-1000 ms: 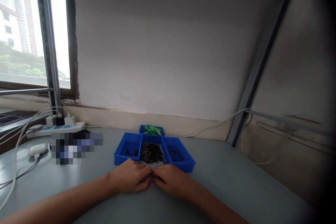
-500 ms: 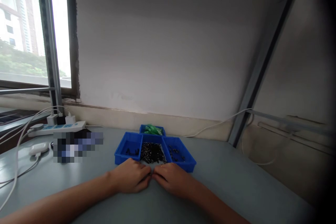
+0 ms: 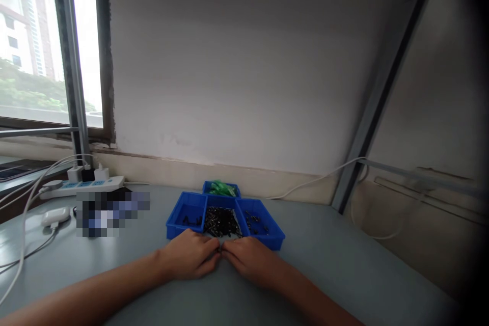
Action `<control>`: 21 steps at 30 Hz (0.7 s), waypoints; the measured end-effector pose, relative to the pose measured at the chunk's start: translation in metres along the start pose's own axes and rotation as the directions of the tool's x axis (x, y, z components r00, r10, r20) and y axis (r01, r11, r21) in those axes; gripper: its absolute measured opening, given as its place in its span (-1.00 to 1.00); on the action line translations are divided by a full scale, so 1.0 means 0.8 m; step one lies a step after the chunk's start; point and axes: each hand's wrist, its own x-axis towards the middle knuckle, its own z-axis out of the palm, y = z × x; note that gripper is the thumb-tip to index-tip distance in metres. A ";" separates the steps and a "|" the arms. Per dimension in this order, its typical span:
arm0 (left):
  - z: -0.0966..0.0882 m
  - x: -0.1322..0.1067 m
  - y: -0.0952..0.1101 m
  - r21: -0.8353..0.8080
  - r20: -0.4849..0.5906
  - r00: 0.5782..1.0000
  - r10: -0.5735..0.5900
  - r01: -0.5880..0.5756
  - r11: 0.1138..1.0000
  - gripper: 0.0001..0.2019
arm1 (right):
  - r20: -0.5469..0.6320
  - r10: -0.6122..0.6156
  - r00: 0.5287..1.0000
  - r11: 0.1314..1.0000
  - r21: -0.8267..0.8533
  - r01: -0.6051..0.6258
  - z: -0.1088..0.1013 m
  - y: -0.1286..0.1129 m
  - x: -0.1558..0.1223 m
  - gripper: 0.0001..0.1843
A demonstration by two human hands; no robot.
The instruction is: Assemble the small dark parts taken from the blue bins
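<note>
My left hand point(image 3: 193, 254) and my right hand point(image 3: 248, 260) meet low over the table, fingertips almost touching. Both are closed in a pinch around something small and dark between them, too small to name. Just beyond the fingers lies a heap of small dark metal parts point(image 3: 222, 221). It sits between a left blue bin point(image 3: 176, 229), holding a few dark pieces, and a right blue bin point(image 3: 273, 242), with several small parts scattered inside. Behind the heap stands a third blue bin point(image 3: 206, 186) with a green plastic bag point(image 3: 221, 188) in it.
A white power strip point(image 3: 82, 187) with plugs and cables stands at the back left of the grey table point(image 3: 324, 265). Near it are a white charger-like case point(image 3: 56, 216) and a blurred-out object point(image 3: 110, 211). A white cable point(image 3: 317, 178) runs along the wall at right.
Both hands stay in nearly the same place. The fingers have shifted only slightly at the pinch; the bins and the heap have not moved.
</note>
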 end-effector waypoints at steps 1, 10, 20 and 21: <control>0.000 0.000 0.000 -0.002 -0.001 1.000 0.001 -0.001 1.000 -0.89 | 0.006 0.003 1.000 1.000 0.000 -0.003 0.000 0.000 0.000 -0.74; 0.002 0.000 0.000 0.024 0.003 1.000 0.005 -0.005 1.000 -0.83 | 0.026 -0.023 0.999 1.000 0.016 0.023 0.001 0.000 0.001 -0.77; -0.001 -0.001 0.002 0.000 -0.023 1.000 0.021 -0.021 1.000 -0.84 | 0.027 -0.017 1.000 0.999 0.048 0.015 0.001 0.000 0.000 -0.75; -0.001 -0.001 0.001 0.002 -0.025 0.999 0.024 -0.024 1.000 -0.84 | 0.026 -0.018 0.999 0.998 0.052 0.017 0.001 0.000 0.000 -0.74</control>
